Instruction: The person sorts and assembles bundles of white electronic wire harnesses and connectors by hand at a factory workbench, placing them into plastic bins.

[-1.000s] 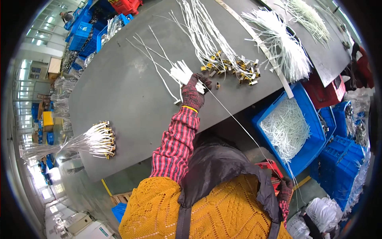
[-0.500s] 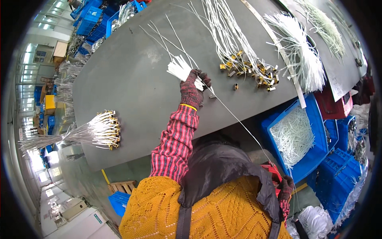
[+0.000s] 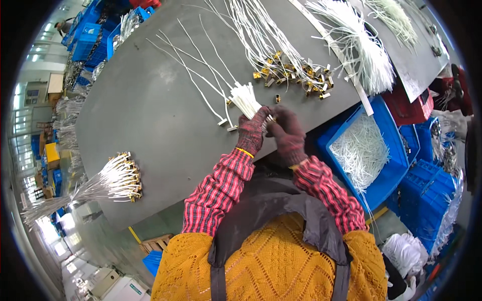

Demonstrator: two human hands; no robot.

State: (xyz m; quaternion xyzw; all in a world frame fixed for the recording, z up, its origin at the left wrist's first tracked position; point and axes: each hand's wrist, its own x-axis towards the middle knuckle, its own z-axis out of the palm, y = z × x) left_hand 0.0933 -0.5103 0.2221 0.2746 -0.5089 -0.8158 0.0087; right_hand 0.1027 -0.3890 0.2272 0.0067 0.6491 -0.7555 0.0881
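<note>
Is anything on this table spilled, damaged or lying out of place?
Nothing is clearly wrong. A few small brass clips lie loose on the grey table, apart from the main pile above both hands, which hold a white wire bundle. No damage shows.

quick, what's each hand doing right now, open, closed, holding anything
Left hand: closed on the bundle of short white plastic cable ties.
Right hand: fingers curled, at the base of the same bundle beside the left; its own grip cannot be told.
</note>
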